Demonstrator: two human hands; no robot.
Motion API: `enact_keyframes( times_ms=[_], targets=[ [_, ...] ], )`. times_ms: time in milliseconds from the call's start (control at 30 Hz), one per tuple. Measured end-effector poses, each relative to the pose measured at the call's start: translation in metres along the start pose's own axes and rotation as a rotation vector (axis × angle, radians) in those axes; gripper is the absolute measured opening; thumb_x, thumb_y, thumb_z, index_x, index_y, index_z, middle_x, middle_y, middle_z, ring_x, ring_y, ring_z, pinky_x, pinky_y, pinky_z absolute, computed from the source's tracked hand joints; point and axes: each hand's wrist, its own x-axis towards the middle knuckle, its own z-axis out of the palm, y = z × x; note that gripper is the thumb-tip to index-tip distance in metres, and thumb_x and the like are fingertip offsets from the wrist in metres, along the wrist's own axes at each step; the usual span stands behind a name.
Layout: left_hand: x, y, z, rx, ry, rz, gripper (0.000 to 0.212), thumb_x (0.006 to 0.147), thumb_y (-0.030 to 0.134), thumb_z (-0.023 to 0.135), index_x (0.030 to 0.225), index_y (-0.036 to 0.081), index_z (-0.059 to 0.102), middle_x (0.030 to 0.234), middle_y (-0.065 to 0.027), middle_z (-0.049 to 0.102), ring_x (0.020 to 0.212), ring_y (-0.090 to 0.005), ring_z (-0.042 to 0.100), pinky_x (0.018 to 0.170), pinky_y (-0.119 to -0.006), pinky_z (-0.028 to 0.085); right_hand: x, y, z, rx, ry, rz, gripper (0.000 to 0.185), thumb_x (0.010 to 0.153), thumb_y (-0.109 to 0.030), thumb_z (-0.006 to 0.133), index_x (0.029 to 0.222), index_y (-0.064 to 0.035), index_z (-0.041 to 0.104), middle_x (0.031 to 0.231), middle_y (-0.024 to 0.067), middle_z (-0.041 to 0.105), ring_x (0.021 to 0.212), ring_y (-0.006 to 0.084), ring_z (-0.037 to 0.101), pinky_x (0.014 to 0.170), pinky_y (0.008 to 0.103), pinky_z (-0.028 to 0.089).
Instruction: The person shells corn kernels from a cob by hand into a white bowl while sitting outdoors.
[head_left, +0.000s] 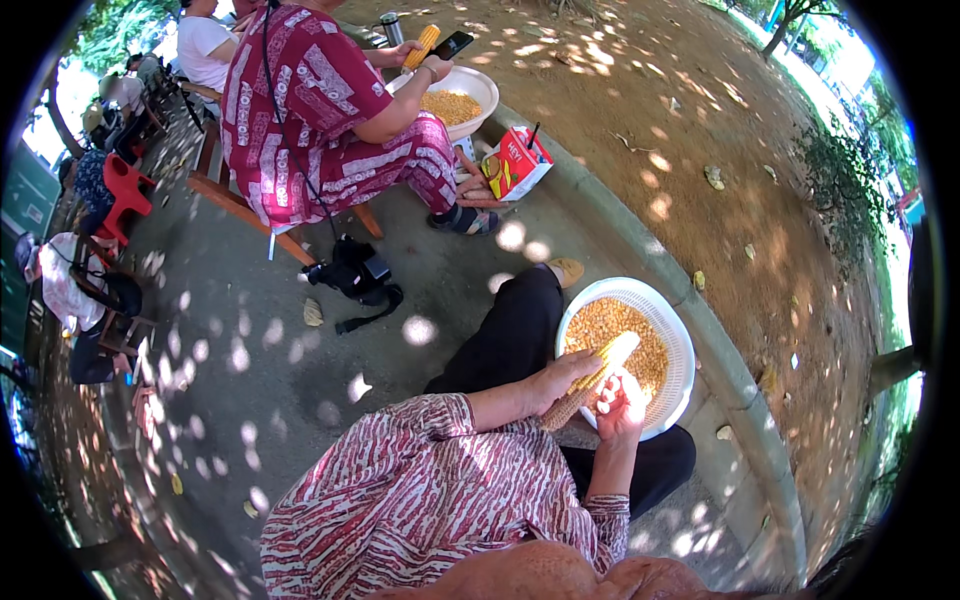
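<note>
My left hand (562, 381) is closed around a yellow ear of corn (609, 358), which tilts over the near left part of a white plastic basket (679, 397). My right hand (621, 405) is at the ear's right side, its curled fingers against or very near it; sun glare hides the exact contact. Beneath my hands a brown, bare corncob (564, 409) slants down from the ear; which hand bears it is not clear. Loose corn kernels (611, 319) cover the basket's bottom. The basket rests at my lap, between my dark-trousered legs.
A person (300, 112) sits ahead left, holding a corn ear (421, 46) and a phone (452, 45) over a white basin (484, 86). A red carton (514, 161) stands beside bare cobs. A black bag (356, 274) lies on the pavement. A stone curb (660, 262) runs along my right.
</note>
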Motion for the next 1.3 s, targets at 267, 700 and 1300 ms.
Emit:
enact_keyframes(
  times_ms=[267, 700, 1300],
  targets=[
    [0.0, -0.003, -0.004, 0.02, 0.015, 0.013, 0.031, 0.093, 0.032, 0.05, 0.109, 0.005, 0.052, 0.085, -0.0012, 0.057, 0.07, -0.0077, 0.056, 0.055, -0.021, 0.047, -0.001, 0.001, 0.004, -0.018, -0.004, 0.011, 0.024, 0.087, -0.017, 0.056, 0.101, 0.0031, 0.054, 0.071, 0.0013, 0.056, 0.051, 0.0071, 0.048, 0.037, 0.0174, 0.037],
    [0.008, -0.011, -0.009, 0.015, 0.012, -0.018, 0.031, 0.092, 0.032, 0.05, 0.109, 0.006, 0.052, 0.086, -0.0016, 0.057, 0.071, -0.0079, 0.056, 0.056, -0.022, 0.048, -0.005, -0.001, -0.003, 0.007, -0.014, -0.034, 0.02, 0.087, -0.017, 0.055, 0.093, 0.0016, 0.058, 0.071, 0.0037, 0.056, 0.054, 0.012, 0.051, 0.041, 0.0217, 0.04],
    [0.004, -0.009, -0.009, 0.021, 0.017, -0.021, 0.031, 0.092, 0.032, 0.051, 0.11, 0.007, 0.051, 0.088, -0.0014, 0.057, 0.074, -0.0069, 0.057, 0.057, -0.02, 0.049, -0.007, 0.001, 0.0, -0.019, 0.035, -0.033, 0.019, 0.088, -0.017, 0.054, 0.092, 0.0017, 0.057, 0.068, 0.0017, 0.052, 0.053, 0.0104, 0.047, 0.041, 0.0208, 0.037]
  ],
)
